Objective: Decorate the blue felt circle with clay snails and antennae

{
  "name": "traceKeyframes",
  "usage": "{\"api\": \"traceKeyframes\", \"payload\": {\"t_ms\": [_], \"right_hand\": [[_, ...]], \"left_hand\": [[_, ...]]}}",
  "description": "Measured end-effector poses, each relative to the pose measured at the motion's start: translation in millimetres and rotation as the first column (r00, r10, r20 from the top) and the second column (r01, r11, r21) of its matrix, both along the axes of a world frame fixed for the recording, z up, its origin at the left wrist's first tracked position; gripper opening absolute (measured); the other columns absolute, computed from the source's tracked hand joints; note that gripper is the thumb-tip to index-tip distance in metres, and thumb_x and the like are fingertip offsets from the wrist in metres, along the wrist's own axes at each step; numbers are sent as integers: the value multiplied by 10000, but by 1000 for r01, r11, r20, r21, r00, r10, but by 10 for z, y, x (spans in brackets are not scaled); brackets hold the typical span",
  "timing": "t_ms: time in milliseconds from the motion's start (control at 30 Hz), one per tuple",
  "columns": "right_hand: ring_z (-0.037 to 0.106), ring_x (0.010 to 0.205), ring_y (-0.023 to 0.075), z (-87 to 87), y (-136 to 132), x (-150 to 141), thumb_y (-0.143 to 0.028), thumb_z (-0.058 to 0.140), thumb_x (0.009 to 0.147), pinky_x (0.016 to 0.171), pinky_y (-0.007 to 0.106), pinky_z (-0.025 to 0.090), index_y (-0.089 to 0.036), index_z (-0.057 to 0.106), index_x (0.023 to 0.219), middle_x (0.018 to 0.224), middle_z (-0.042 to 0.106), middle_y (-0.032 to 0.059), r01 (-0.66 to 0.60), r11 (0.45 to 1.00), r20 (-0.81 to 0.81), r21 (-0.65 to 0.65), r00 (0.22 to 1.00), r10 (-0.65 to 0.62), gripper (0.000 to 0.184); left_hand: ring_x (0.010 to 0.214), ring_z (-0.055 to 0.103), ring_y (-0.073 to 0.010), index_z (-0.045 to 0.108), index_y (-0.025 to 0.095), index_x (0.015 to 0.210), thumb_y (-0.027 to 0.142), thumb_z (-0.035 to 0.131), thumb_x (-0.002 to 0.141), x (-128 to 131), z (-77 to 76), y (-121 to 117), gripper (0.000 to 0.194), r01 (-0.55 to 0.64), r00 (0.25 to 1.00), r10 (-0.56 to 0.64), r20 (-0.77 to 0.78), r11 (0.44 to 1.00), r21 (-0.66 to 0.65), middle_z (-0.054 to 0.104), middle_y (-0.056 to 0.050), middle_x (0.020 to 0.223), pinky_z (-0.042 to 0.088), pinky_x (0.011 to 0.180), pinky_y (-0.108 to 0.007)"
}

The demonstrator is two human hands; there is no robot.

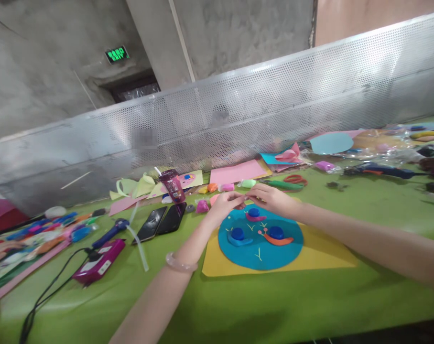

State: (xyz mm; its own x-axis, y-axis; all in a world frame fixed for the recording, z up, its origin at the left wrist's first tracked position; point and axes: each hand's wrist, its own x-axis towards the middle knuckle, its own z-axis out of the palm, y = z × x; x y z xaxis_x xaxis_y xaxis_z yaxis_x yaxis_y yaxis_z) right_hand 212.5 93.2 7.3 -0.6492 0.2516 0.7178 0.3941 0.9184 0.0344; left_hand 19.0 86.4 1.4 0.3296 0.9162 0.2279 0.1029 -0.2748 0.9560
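My left hand point(227, 205) and my right hand point(269, 198) meet fingertip to fingertip above the far edge of a blue paper circle point(234, 254). Both are closed in a pinch; whatever lies between the fingers is too small to make out. The circle rests on a yellow sheet point(324, 251). On it are three snail shapes with blue bottle-cap shells: an orange snail point(279, 240), a blue snail point(241, 241) and a pink snail point(255, 217). Thin pale-yellow strips, like grass, are set between them.
Beyond my hands lie packets of coloured clay point(227, 187), scissors point(296, 180) and pink paper point(238, 171). To the left are a drink cup point(172, 185), two phones point(171, 219), a blue glue gun point(111, 232) and a magenta power strip point(99, 262) with its cord. A perforated metal panel point(217, 119) stands behind.
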Motion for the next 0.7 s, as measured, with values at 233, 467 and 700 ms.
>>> {"api": "traceKeyframes", "payload": {"t_ms": [233, 467, 700], "right_hand": [[568, 743, 170, -6, -9, 7, -284, 428, 917, 661, 306, 509, -160, 580, 848, 784, 582, 71, -6, 1000, 23, 13, 1000, 5, 208], [583, 830, 183, -39, 21, -2, -243, 407, 919, 719, 328, 522, -156, 600, 947, 890, 605, 98, -25, 1000, -16, -3, 1000, 25, 213], [586, 843, 188, -41, 22, 12, -264, 390, 926, 757, 346, 525, -166, 619, 988, 886, 618, 93, -15, 1000, -4, 16, 1000, 15, 256]], "left_hand": [[634, 593, -122, 651, 143, 757, 358, 699, 694, 6, 12, -23, 229, 0, 1000, -1, -12, 1000, -17, 636, -18, 655, 476, 658, -251], [641, 598, -122, 660, 142, 782, 341, 692, 699, -1, 6, -7, 217, 13, 1000, -13, 17, 999, -29, 652, -22, 666, 473, 656, -247], [657, 601, -131, 674, 142, 777, 379, 671, 715, -11, -9, 5, 245, 17, 1000, -17, -26, 1000, 3, 681, -46, 718, 474, 664, -251]]}}
